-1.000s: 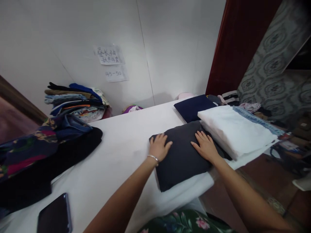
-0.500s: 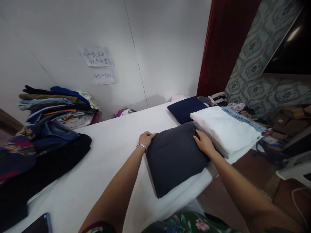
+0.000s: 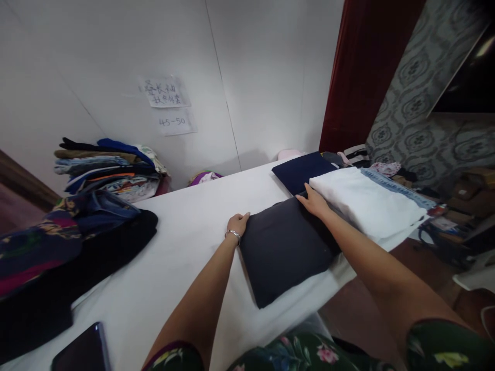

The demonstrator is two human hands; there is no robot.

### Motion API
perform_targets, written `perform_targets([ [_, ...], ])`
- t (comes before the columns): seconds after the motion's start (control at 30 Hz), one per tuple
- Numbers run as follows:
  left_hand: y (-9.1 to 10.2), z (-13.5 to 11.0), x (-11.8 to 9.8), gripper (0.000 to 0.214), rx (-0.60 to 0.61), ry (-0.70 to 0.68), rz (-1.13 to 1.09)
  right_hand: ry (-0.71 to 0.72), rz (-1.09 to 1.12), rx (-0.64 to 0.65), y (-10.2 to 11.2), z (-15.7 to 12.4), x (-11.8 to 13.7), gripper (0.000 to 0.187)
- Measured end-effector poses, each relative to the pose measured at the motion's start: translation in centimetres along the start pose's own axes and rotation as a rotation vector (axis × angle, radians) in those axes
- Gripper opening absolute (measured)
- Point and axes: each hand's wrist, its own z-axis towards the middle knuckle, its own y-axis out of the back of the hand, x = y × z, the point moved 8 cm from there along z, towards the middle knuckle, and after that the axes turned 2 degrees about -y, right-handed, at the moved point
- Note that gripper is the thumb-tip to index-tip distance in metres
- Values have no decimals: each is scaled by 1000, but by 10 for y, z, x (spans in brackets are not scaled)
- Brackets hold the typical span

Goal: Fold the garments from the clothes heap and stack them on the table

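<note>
- Pale wall [image 3: 270, 72] behind white counter [image 3: 189, 226].
- Below right of frame centre, dark folded garment [image 3: 286, 252].
- Touching its upper-left corner with left hand [image 3: 237, 225], upper-right with right hand [image 3: 316, 203].
- Cannot tell either grip's opening or hold.

The left hand [image 3: 237, 224] and right hand [image 3: 315, 203] have moved from atop the dark garment [image 3: 286, 252] to its far corners.

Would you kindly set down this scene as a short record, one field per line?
Left hand: at far left corner of dark grey folded garment
Right hand: near its far right corner
Right of grey garment: white folded cloth
Beyond grey garment: navy folded cloth
White table, left side: phone, black cloth
Wall note: reads 45-50
</note>
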Motion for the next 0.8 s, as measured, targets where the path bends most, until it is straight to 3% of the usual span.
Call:
perform_targets([
  [0.13, 2, -1, 1, 42, -17, 21, 66, -81, -114, 19, -12, 15, -8, 38],
  [0.37, -6, 3, 1, 39, 81, 31, 158, -116, -191, 64, -34, 11, -28, 34],
  [0.57, 4, -9, -14, 51, 44, -13, 179, -59, -201, 21, -19, 8, -9, 40],
  [0.63, 4, -22, -29, 58, 5, -88, 194, 40, -205, -49, -11, 1, 11, 43],
  [0.7, -2, -38, -48, 63, 5, -219, 254, 250, -211, -80, -13, -10, 39, 48],
  [0.8, -27, -58, -68, 70, 148, -385, 365, 496, -218, 130, -44, -26, 62, 55],
])
